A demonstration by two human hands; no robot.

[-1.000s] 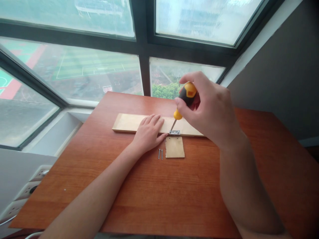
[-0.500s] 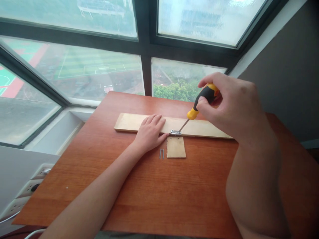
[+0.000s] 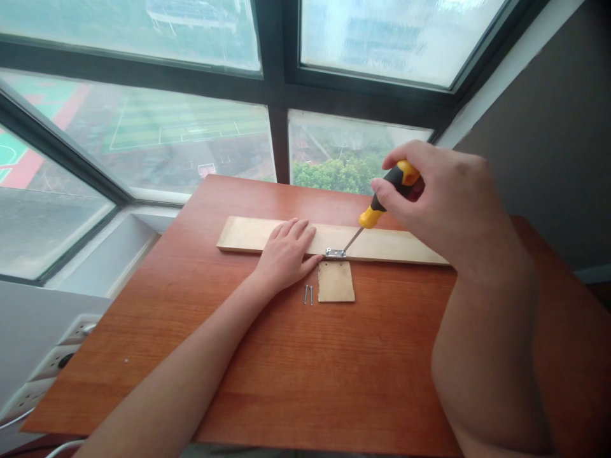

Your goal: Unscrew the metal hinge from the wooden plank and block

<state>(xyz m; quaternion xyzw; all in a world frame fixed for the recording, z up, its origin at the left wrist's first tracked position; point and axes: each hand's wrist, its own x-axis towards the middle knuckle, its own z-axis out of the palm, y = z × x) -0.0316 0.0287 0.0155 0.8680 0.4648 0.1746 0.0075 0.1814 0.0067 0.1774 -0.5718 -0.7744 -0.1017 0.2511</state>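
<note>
My right hand (image 3: 439, 197) is closed around the yellow and black handle of a screwdriver (image 3: 370, 217). The screwdriver slants down to the left, its tip at the right end of a small metal hinge (image 3: 335, 253). That hinge lies on the near edge of a long pale wooden board (image 3: 382, 240). Fingers stretched, my left hand (image 3: 289, 251) lies flat on the board, its thumb beside the hinge. Just below the hinge is a small wooden piece (image 3: 337, 283) with two holes near its top edge. Two screws (image 3: 308, 294) lie left of that piece.
Everything rests on a reddish-brown wooden table (image 3: 286, 369). Windows with a dark frame (image 3: 281, 95) rise behind it, and a grey wall (image 3: 539, 146) stands at the right. Power sockets (image 3: 42, 366) and a white cable (image 3: 67, 447) are at the lower left.
My right thumb and fingers have shifted slightly around the screwdriver handle. The tip stays at the hinge's right end, and my left hand keeps its place on the board.
</note>
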